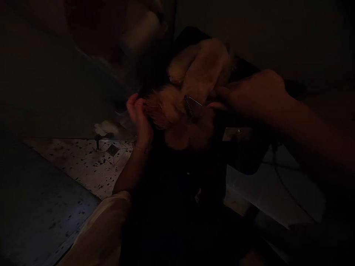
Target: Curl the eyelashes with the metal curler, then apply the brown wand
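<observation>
Cream cloth sleeve (97, 232) nearest; L hand (140, 120) pinching soft tan fur (194, 77); R hand (252, 94) pinching toothed metal comb (190, 108).

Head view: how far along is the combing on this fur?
Done: can't tell; the light is too low to show a finished patch. In hand: the right hand works a metal comb into the tan fur, while the left hand pinches a reddish tuft. Left: probably more of the tan fur around the comb, though how much is unworked doesn't show.
</observation>
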`<state>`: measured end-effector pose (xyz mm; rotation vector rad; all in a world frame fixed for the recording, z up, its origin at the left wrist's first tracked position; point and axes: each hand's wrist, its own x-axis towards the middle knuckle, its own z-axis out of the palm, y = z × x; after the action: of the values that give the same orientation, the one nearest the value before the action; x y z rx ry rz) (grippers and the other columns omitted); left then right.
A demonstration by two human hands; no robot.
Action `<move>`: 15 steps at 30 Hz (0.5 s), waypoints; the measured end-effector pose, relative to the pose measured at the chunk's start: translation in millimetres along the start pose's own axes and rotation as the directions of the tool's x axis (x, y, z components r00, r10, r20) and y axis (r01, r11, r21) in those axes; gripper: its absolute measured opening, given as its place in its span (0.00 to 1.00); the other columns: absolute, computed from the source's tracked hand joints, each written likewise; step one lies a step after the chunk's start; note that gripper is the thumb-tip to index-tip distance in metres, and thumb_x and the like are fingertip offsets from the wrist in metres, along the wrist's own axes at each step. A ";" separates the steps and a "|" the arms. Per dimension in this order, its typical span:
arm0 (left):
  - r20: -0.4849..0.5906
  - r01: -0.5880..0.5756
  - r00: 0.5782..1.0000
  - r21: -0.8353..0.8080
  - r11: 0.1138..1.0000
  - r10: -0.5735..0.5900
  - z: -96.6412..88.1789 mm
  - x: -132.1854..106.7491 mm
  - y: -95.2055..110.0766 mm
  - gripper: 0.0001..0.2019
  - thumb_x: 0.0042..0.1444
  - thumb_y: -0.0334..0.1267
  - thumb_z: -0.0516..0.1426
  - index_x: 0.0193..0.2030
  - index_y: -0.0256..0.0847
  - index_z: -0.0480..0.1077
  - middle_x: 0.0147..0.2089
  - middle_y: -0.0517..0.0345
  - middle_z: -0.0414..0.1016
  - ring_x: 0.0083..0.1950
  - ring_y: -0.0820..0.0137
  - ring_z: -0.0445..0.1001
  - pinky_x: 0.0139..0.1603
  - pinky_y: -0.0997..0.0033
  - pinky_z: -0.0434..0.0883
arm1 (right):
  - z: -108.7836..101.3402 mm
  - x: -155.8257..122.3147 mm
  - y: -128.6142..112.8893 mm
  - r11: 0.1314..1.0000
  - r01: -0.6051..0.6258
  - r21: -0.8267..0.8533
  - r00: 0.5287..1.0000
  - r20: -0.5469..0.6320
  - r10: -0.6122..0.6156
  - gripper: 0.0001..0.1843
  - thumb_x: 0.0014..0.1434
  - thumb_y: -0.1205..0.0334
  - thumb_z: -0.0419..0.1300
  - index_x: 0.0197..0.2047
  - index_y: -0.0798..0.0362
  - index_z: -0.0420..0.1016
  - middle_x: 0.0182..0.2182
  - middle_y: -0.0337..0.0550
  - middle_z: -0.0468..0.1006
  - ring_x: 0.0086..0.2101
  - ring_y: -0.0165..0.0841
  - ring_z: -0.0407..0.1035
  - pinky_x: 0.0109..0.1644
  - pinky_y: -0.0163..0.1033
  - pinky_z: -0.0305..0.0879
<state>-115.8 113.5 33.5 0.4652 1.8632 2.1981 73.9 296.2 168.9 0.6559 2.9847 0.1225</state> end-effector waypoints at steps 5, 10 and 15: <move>0.481 -0.572 0.776 0.268 0.775 0.407 1.8 -2.6 14.0 0.06 0.59 0.31 0.58 0.44 0.38 0.72 0.49 0.56 0.71 0.54 0.68 0.69 0.59 0.66 0.65 | 1.6 2.7 -2.3 0.943 0.066 -0.328 0.992 0.127 -0.025 0.38 0.64 0.31 0.41 0.46 0.54 0.78 0.28 0.46 0.76 0.31 0.38 0.74 0.35 0.41 0.62; 0.678 -0.492 0.729 0.422 0.761 0.095 30.3 -22.7 -1.4 0.08 0.54 0.33 0.65 0.41 0.38 0.77 0.44 0.56 0.75 0.48 0.67 0.72 0.53 0.66 0.65 | 7.4 3.2 1.1 0.984 -0.004 -0.181 0.999 0.039 0.011 0.55 0.61 0.27 0.25 0.43 0.65 0.77 0.29 0.50 0.77 0.37 0.41 0.75 0.42 0.47 0.63; 0.620 -0.398 0.780 0.386 0.832 0.086 41.4 -26.0 -12.0 0.03 0.58 0.31 0.62 0.37 0.39 0.79 0.40 0.57 0.79 0.44 0.68 0.74 0.50 0.68 0.66 | 14.2 1.6 7.0 0.966 0.025 -0.257 0.999 0.036 -0.016 0.57 0.59 0.27 0.21 0.44 0.64 0.76 0.31 0.49 0.78 0.37 0.39 0.75 0.41 0.44 0.62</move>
<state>-76.5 143.9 25.1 1.3893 2.0456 1.3847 76.8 304.0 155.4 0.5887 2.8703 0.4833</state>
